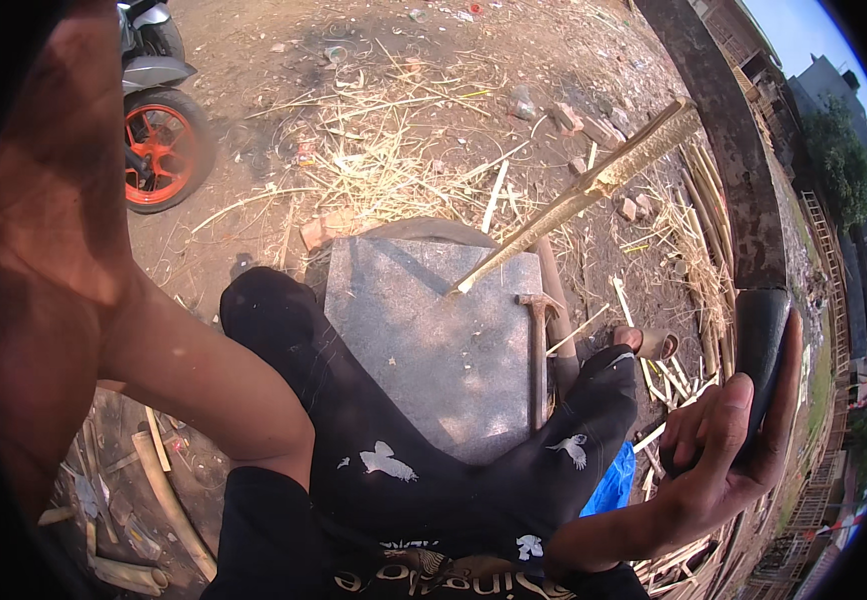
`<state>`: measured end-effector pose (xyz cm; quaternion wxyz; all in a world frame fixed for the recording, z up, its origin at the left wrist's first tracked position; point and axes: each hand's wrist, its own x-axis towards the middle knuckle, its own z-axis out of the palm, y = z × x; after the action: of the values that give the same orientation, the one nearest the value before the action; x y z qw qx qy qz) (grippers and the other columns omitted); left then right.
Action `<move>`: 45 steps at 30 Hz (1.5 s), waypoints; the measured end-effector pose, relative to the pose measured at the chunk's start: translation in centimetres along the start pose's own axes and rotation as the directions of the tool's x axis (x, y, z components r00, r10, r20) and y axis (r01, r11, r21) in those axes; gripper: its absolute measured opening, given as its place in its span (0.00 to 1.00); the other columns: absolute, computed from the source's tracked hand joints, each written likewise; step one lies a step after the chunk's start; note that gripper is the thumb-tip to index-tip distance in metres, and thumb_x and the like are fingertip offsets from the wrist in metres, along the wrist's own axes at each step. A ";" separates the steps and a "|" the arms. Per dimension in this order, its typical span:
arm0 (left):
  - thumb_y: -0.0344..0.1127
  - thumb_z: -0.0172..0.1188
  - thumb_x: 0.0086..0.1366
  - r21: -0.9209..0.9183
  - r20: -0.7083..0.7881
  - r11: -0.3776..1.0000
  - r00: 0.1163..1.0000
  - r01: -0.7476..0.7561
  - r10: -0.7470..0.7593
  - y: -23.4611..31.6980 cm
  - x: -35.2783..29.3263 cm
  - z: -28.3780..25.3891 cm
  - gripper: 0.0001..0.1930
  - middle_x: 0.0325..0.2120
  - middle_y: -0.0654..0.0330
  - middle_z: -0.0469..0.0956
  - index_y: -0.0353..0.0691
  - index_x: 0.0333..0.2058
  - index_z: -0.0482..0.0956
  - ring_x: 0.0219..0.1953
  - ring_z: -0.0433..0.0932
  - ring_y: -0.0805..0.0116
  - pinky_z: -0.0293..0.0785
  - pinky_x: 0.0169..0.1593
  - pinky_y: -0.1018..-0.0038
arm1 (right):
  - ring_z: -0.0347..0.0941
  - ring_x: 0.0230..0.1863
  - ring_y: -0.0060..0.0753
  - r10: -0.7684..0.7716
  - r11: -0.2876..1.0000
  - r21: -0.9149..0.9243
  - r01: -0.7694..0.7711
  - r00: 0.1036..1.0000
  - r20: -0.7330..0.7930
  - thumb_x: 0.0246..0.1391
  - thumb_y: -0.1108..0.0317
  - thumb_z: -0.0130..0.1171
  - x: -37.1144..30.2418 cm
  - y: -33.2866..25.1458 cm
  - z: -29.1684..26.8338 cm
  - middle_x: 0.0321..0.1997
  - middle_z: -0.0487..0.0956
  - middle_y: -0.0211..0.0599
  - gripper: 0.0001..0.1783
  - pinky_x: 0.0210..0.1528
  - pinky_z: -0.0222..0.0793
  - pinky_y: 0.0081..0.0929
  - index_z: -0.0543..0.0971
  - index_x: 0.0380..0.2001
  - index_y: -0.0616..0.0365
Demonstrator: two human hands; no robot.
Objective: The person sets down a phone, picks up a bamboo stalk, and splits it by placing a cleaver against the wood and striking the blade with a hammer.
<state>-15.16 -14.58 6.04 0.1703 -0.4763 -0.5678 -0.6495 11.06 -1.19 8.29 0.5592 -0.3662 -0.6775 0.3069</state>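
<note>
My right hand (719,440) is closed round the black handle of a machete (729,130), one finger stretched along it. Its broad dark blade points up past the top edge. My left arm bends up close in front of the view at the left; the left hand (49,170) is cut off, with no fingers plain to see. A split bamboo piece (584,195) slants over a grey stone slab (424,350) between my legs, its narrow end at the slab. Its thick end comes close to the blade; I cannot tell whether they touch. A hammer (539,345) lies along the slab's right edge.
Bamboo strips (384,165) and shavings litter the ground beyond the slab. Brick pieces (566,118) lie farther off. A motorbike wheel (162,145) with an orange rim stands at the far left. Bamboo poles (176,495) lie at the lower left, a blue sheet (609,485) beside my right leg.
</note>
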 end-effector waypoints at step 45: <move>0.32 0.69 0.59 0.003 0.147 0.998 0.987 -0.064 0.063 -2.0 -1.2 18.8 0.08 0.23 0.51 0.81 0.34 0.34 0.84 0.22 0.79 0.59 0.72 0.27 0.68 | 0.54 0.11 0.10 -0.020 0.997 0.075 0.017 0.999 0.031 0.58 0.72 0.52 -0.4 1.1 -1.8 0.13 0.65 0.23 0.32 0.13 0.51 0.15 0.62 0.65 0.74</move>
<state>-8.13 2.57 2.08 0.1506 -0.5400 -0.5657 -0.6047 13.08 -0.93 7.54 0.5646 -0.3338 -0.6776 0.3327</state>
